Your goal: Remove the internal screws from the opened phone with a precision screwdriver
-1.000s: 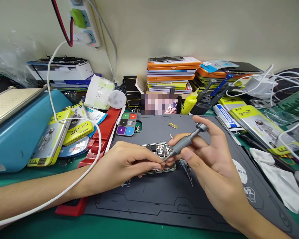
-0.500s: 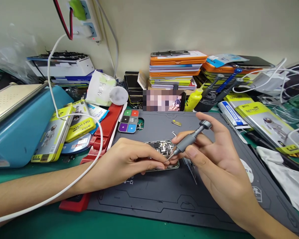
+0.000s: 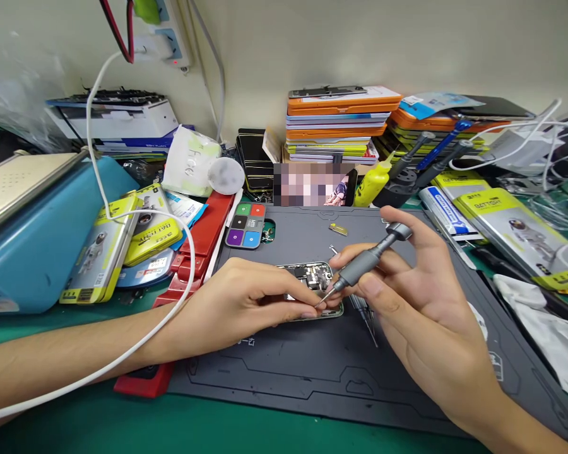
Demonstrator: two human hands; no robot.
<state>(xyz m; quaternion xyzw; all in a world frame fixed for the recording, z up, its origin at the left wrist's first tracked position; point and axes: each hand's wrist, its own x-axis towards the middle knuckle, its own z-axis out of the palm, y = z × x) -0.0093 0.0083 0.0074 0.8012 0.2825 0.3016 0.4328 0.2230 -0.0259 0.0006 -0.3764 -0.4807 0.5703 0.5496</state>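
"BATTERY" stands on the yellow-and-grey box (image 3: 515, 236) at the right. "YUAN" ends the lettering on the blue box (image 3: 144, 144), upper left; the handwriting on the white pouch (image 3: 189, 165) starts with "F".

The screwdriver (image 3: 362, 266) is showing grey; the bench (image 3: 246, 419) is showing green beneath a dark grey mat (image 3: 265, 378) bearing angular black lines.

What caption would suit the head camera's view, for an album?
Right hand holding a grey metal screwdriver, tip beside the left hand, over an opened, pale-rimmed phone.
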